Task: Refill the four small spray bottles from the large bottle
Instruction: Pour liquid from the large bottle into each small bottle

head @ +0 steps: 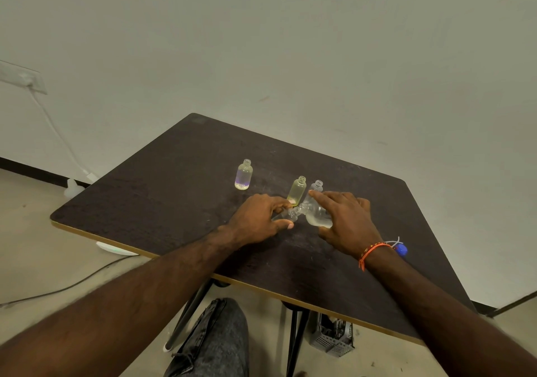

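My right hand (345,219) grips the large clear bottle (315,215), tipped to the left with liquid pooled in its body. Its neck meets the mouth of a small clear bottle (290,215) that my left hand (258,219) holds on the dark table (162,190). Behind them stand a small yellow-tinted bottle (297,190) and a small clear bottle (316,187), both uncapped and upright. A third uncapped small bottle (243,174) with a purple glint stands apart at the back left.
A blue spray cap with a white tube (400,247) lies on the table behind my right wrist. Below the table edge are my knee in grey jeans (215,341), a grey basket (331,336) and table legs. A cable runs across the floor at left.
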Demonstrator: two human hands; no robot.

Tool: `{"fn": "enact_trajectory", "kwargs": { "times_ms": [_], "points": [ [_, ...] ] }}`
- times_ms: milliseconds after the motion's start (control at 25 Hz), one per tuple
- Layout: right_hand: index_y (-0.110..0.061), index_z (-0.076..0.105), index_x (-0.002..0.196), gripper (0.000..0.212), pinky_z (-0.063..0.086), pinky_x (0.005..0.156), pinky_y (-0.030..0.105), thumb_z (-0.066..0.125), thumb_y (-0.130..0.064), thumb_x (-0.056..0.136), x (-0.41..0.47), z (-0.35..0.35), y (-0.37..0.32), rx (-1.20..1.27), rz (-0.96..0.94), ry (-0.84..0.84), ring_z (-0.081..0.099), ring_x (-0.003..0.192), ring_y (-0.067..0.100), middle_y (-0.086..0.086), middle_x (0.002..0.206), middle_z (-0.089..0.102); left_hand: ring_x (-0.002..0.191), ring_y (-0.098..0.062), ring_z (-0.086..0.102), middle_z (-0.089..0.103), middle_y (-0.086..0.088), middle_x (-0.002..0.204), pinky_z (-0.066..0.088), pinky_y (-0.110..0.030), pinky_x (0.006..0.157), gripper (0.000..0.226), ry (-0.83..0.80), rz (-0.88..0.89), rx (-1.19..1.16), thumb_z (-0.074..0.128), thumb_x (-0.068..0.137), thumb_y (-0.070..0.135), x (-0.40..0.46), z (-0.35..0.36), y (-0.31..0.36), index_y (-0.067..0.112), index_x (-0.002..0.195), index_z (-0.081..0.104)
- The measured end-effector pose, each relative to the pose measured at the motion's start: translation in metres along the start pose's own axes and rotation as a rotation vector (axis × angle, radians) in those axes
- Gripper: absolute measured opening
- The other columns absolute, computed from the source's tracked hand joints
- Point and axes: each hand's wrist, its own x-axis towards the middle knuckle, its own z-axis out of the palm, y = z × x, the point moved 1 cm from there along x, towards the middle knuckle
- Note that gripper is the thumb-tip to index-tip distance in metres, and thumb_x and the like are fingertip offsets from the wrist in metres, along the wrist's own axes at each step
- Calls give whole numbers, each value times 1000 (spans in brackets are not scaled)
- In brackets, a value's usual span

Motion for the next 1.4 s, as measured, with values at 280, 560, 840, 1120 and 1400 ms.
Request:
{"fn": "enact_trajectory", "kwargs": {
  "times_ms": [280, 560, 840, 1120, 1400],
  "points": [
    [-38, 32, 152, 84, 29, 105, 49, 74, -40, 80, 1, 0, 0, -3, -1, 0, 41, 133, 23, -6, 148, 49, 110, -11, 71, 75, 0, 125, 57, -33, 98, 56, -4, 3, -2, 80, 88, 45, 0, 0, 0, 22, 137, 66],
    [-37, 31, 153, 83, 28, 106, 48, 73, -40, 82, 1, -1, 0, -10, -11, -3, 41, 132, 22, -7, 148, 48, 111, -13, 71, 74, -1, 127, 54, -30, 97, 57, -6, -1, 1, 79, 89, 44, -2, -1, 1, 21, 139, 64],
    [-36, 30, 153, 83, 27, 106, 47, 73, -42, 82, -1, -3, -3, 4, 0, -13, 41, 133, 23, -6, 150, 46, 111, -13, 70, 74, -1, 127, 54, -28, 95, 57, 0, 4, -12, 79, 89, 44, -2, 0, 0, 22, 139, 65],
    [-31, 38, 144, 76, 35, 105, 46, 75, -43, 78, -3, 1, -11, 215, 81, -15, 55, 121, 23, -1, 143, 53, 111, -12, 70, 74, 0, 126, 55, -28, 95, 55, -5, 5, -20, 79, 89, 45, -3, 0, -1, 21, 137, 65],
    [-31, 41, 136, 76, 56, 87, 35, 80, -46, 72, -7, -4, -1, 494, 207, 124, 59, 106, 17, -5, 128, 58, 102, -9, 68, 73, 6, 114, 59, -40, 91, 43, -1, -64, -21, 76, 89, 50, -5, 0, -10, 23, 122, 64]
  ]
}}
